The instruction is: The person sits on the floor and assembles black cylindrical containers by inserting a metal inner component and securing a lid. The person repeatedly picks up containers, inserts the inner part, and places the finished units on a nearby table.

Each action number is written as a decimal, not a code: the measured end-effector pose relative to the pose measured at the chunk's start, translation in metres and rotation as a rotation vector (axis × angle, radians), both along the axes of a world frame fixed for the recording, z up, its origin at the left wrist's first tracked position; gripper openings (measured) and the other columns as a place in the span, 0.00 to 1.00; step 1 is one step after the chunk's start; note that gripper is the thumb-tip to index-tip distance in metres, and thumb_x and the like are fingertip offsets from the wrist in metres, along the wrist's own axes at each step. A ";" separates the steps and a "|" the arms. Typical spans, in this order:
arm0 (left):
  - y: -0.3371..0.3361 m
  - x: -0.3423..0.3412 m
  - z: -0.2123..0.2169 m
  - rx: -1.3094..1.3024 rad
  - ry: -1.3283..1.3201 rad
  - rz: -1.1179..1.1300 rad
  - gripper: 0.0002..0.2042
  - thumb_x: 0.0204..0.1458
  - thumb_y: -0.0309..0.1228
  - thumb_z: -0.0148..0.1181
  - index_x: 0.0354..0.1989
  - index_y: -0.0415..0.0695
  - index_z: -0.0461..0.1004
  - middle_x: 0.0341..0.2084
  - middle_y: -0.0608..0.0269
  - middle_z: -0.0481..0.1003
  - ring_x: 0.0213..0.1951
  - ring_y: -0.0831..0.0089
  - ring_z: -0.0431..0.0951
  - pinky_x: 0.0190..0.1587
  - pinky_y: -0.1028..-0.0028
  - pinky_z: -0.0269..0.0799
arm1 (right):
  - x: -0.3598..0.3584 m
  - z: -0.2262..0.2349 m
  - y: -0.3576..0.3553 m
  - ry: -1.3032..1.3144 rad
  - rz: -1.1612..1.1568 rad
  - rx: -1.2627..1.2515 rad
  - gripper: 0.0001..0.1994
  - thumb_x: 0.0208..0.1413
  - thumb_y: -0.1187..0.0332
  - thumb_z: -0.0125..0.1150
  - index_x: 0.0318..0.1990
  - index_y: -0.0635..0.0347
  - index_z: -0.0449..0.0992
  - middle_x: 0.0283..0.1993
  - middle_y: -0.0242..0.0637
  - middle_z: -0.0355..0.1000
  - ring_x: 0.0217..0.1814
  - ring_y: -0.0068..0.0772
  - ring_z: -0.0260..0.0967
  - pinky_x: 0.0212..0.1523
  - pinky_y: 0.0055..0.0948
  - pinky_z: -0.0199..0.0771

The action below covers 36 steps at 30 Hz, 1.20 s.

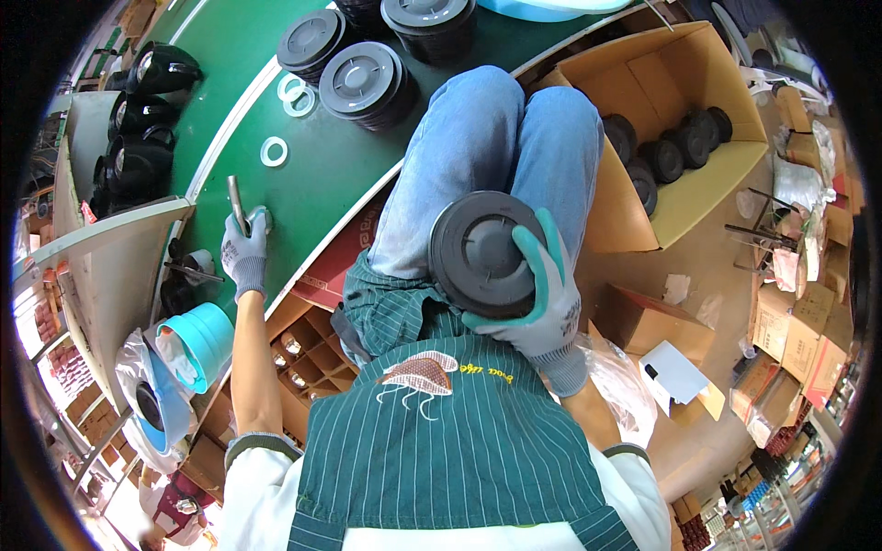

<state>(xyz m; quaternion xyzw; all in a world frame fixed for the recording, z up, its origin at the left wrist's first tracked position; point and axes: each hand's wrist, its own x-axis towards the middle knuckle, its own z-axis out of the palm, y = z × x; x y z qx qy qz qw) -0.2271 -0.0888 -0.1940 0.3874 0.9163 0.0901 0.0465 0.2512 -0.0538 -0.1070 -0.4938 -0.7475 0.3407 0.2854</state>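
Note:
My right hand (549, 308), in a grey glove with green-coated fingers, grips the edge of a round black plastic lid (473, 248). The lid is held over my lap with its ringed face up. Farther left, my gloved left hand (246, 250) is closed round a short metal rod (235, 202), whose bare end points away from me above the green table (312, 184). Near it on the table lies a translucent white ring (274, 151). Two more such rings (294, 95) lie close to a stack of black lids (366, 83).
More black lid stacks (312, 39) stand at the table's far side. An open cardboard box (634, 225) with several black round parts is at my right. Black rounded housings (142, 161) line the left, above a turquoise bucket (216, 335). A divided carton (317, 354) sits below the table edge.

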 end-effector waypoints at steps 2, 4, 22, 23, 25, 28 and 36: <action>-0.008 -0.006 -0.011 -0.012 -0.005 -0.045 0.25 0.57 0.54 0.62 0.50 0.46 0.76 0.39 0.47 0.81 0.41 0.47 0.81 0.44 0.54 0.75 | 0.005 0.002 -0.013 0.018 0.029 0.035 0.59 0.25 0.43 0.87 0.71 0.54 0.65 0.76 0.63 0.54 0.75 0.66 0.58 0.72 0.55 0.65; -0.005 -0.006 -0.009 -0.019 -0.040 -0.089 0.24 0.58 0.55 0.60 0.48 0.46 0.74 0.37 0.47 0.80 0.39 0.46 0.81 0.42 0.52 0.74 | 0.004 0.003 -0.031 0.003 -0.006 0.108 0.54 0.28 0.48 0.88 0.68 0.53 0.69 0.75 0.63 0.55 0.75 0.66 0.58 0.72 0.54 0.66; -0.007 0.281 0.102 0.228 -1.046 -0.930 0.48 0.54 0.49 0.66 0.76 0.36 0.49 0.75 0.40 0.50 0.77 0.44 0.45 0.77 0.51 0.37 | 0.042 -0.014 -0.061 -0.013 -0.016 0.205 0.46 0.40 0.56 0.85 0.67 0.50 0.62 0.75 0.61 0.56 0.72 0.64 0.64 0.68 0.54 0.71; -0.008 0.282 0.101 0.228 -1.039 -0.933 0.48 0.55 0.49 0.66 0.77 0.36 0.48 0.76 0.42 0.49 0.78 0.46 0.44 0.78 0.52 0.36 | 0.047 -0.017 -0.059 -0.016 0.018 0.194 0.47 0.40 0.56 0.85 0.68 0.51 0.62 0.75 0.60 0.56 0.72 0.63 0.63 0.68 0.55 0.71; -0.006 0.282 0.103 0.194 -1.023 -0.937 0.48 0.55 0.49 0.67 0.77 0.36 0.48 0.76 0.42 0.49 0.77 0.46 0.46 0.77 0.52 0.39 | 0.047 -0.010 -0.054 -0.056 0.045 0.212 0.50 0.38 0.54 0.86 0.69 0.53 0.61 0.75 0.60 0.56 0.73 0.64 0.61 0.70 0.56 0.68; -0.003 0.283 0.103 0.215 -1.001 -0.919 0.47 0.54 0.47 0.68 0.76 0.36 0.50 0.74 0.40 0.52 0.76 0.44 0.50 0.76 0.51 0.42 | 0.048 -0.011 -0.048 -0.058 0.060 0.233 0.53 0.35 0.54 0.87 0.70 0.55 0.60 0.75 0.60 0.55 0.74 0.65 0.60 0.71 0.57 0.67; 0.072 0.266 0.086 0.472 -1.039 -0.863 0.35 0.57 0.33 0.67 0.71 0.34 0.61 0.64 0.45 0.69 0.65 0.55 0.71 0.69 0.62 0.63 | 0.030 -0.020 0.018 0.040 0.089 -0.022 0.67 0.30 0.50 0.86 0.78 0.61 0.47 0.79 0.59 0.48 0.79 0.64 0.51 0.76 0.56 0.55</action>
